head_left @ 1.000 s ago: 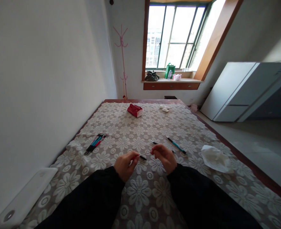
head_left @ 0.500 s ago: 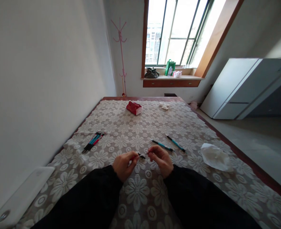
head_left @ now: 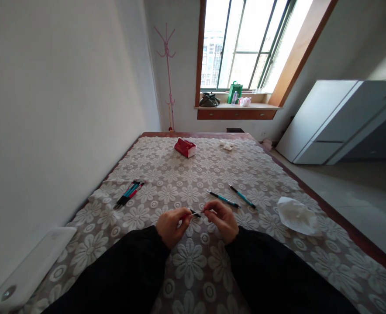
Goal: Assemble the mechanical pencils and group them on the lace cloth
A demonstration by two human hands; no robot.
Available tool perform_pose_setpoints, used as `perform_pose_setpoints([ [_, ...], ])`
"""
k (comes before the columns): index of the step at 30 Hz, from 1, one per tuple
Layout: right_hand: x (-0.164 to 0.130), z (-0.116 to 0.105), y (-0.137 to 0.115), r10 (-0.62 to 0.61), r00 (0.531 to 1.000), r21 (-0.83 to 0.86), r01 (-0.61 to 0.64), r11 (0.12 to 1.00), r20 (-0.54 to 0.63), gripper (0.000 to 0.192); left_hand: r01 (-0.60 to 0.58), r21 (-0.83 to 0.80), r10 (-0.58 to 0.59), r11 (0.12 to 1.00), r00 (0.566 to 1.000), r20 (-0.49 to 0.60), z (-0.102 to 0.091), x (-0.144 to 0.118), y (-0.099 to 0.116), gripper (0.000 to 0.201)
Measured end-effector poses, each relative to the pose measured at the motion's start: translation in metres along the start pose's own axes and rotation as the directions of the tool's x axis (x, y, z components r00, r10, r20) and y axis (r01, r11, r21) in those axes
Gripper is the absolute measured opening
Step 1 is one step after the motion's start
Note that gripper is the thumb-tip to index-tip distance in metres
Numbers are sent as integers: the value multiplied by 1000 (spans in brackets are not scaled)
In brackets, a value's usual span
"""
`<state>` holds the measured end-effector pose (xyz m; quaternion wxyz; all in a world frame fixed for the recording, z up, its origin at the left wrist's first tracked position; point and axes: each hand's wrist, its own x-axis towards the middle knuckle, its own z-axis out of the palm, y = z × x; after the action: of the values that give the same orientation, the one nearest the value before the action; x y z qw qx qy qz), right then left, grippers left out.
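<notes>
My left hand (head_left: 173, 226) pinches one end of a thin whitish rod (head_left: 198, 213), with thumb and forefinger pressed together. At its other end the fingertips of my right hand (head_left: 222, 220) are closed on it. The rod is too small to tell its exact kind. Just behind it a dark pen-like piece (head_left: 193, 211) shows on the cloth, partly covered by my left fingers. Beyond my right hand lie a teal and black mechanical pencil (head_left: 224, 199) and a second such pencil (head_left: 242, 196).
Several teal, red and black pencils (head_left: 129, 194) lie bunched at the left. A crumpled white tissue (head_left: 298, 216) is at the right. Farther back are a red tissue pack (head_left: 184, 148) and white scraps (head_left: 226, 146). A white device (head_left: 32, 270) stands near the left wall.
Both hands stay nearly in place, still holding the thin rod between them. The whole view has shifted very slightly; nothing on the table has moved.
</notes>
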<state>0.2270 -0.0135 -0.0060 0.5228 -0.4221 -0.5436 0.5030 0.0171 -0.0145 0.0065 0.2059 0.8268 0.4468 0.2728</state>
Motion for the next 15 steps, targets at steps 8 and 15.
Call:
perform_pose_setpoints([
  [8, 0, 1, -1, -3, 1000, 23, 3, 1000, -17, 29, 2, -15, -2, 1000, 1000, -17, -2, 0, 2, 24],
  [15, 0, 1, -1, -6, 1000, 47, 7, 999, -19, 28, -18, -33, 17, 999, 999, -32, -2, 1, 3, 21],
])
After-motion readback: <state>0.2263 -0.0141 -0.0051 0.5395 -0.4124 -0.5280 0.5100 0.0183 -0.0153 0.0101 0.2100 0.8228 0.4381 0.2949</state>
